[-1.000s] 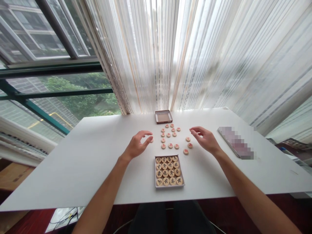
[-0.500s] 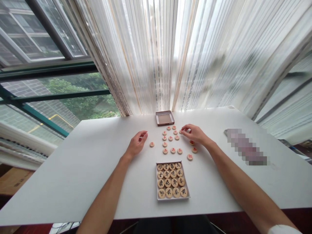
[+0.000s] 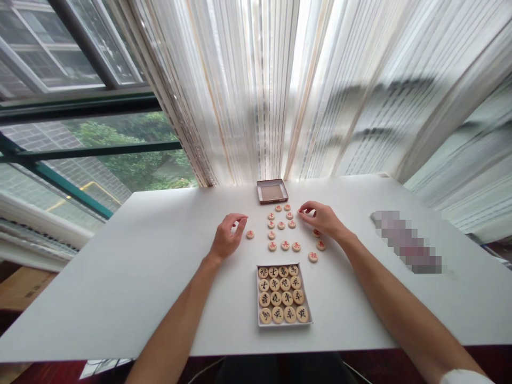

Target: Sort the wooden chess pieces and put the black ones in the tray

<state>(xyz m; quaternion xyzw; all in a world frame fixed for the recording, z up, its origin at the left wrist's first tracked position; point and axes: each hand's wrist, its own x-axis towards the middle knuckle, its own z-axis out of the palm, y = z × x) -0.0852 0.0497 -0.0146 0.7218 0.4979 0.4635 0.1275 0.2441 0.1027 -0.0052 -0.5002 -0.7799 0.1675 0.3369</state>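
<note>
A white box (image 3: 259,323) near the table's front edge holds rows of round wooden pieces with black characters. Beyond it, several round pieces with red characters lie loose, among them one (image 3: 285,245) in the front row. My right hand (image 3: 318,217) has its fingertips on a small red-marked piece (image 3: 300,212) at the right of the group. Left of the group my left hand (image 3: 230,234) hovers with thumb and index finger curved toward each other, a gap between them and nothing held. A single red-marked piece (image 3: 250,234) lies just right of it.
An open box lid (image 3: 272,200) lies at the back of the white table (image 3: 132,277). A pixelated object (image 3: 408,242) rests on the right side. Striped curtains and a window stand behind the table.
The view has shifted slightly. My left thumb and index finger have stretched a little farther to the right. My right hand stays at the same piece.
</note>
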